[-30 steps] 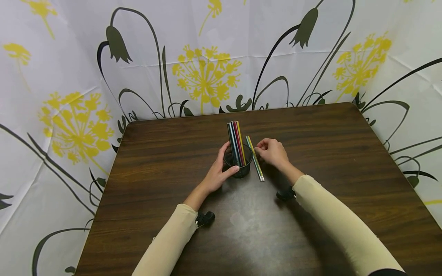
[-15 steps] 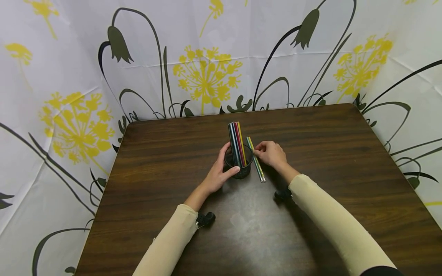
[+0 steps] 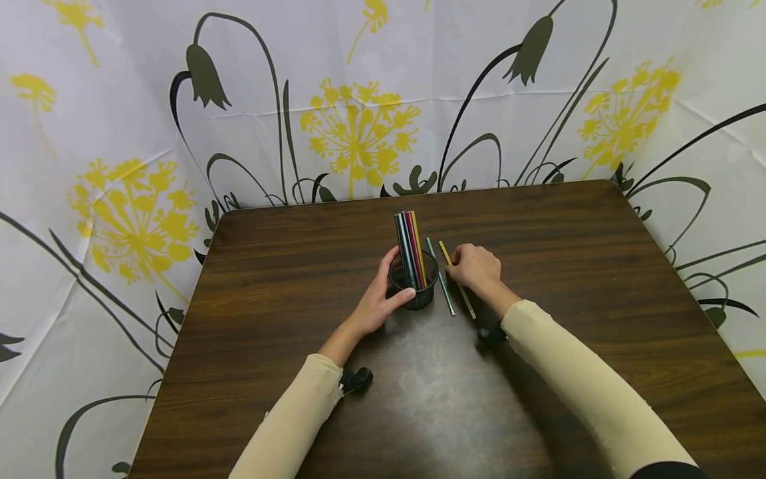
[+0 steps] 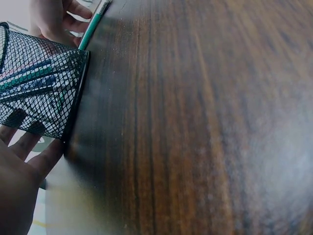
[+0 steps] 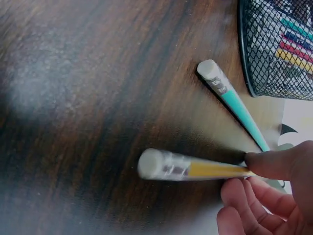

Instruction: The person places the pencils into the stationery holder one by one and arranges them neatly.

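My left hand (image 3: 378, 299) holds a black mesh pencil cup (image 4: 39, 83), fingers behind it and thumb at the front of its rim. Several pencils (image 3: 409, 246) in dark, red and yellow stand in the cup, leaning toward the back. Between thumb and fingers, my right hand (image 3: 477, 268) pinches a yellow pencil (image 5: 215, 169) whose white eraser end points toward me. A green pencil (image 5: 239, 107) lies on the table between the cup and the yellow pencil, its eraser end also toward me.
The cup stands on a dark wood-grain table (image 3: 287, 266). Behind the table's far edge hangs a white curtain (image 3: 251, 146) with yellow and grey-green flowers. Dark wrist cameras sit under both sleeves.
The yellow pencil lay alongside the green one; my right hand has taken hold of it and drawn it to the right, apart from the green pencil. The left hand has stayed on the cup.
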